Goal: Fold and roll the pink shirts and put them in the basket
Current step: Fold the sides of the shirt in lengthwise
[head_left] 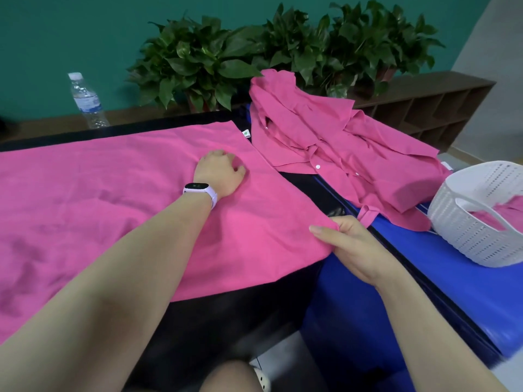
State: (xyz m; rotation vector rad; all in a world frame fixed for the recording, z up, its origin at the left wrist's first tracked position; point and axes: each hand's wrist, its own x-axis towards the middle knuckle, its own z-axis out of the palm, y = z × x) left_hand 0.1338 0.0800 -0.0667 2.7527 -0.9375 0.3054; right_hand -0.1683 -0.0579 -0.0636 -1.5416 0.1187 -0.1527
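One pink shirt (pixel 119 193) lay spread flat on the black table (pixel 226 315). The left hand (pixel 220 172) rested on it, fingers curled loosely; the right hand (pixel 348 244) pinched its near right corner. Right of this shirt lay one crumpled pile of pink shirts (pixel 339 148), beyond it one white basket (pixel 467 222) holding pink cloth. Behind the spread shirt stood one water bottle (pixel 86 100).

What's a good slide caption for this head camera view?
Left hand presses the flat pink shirt while right hand pinches its corner, beside the white perforated plastic basket.
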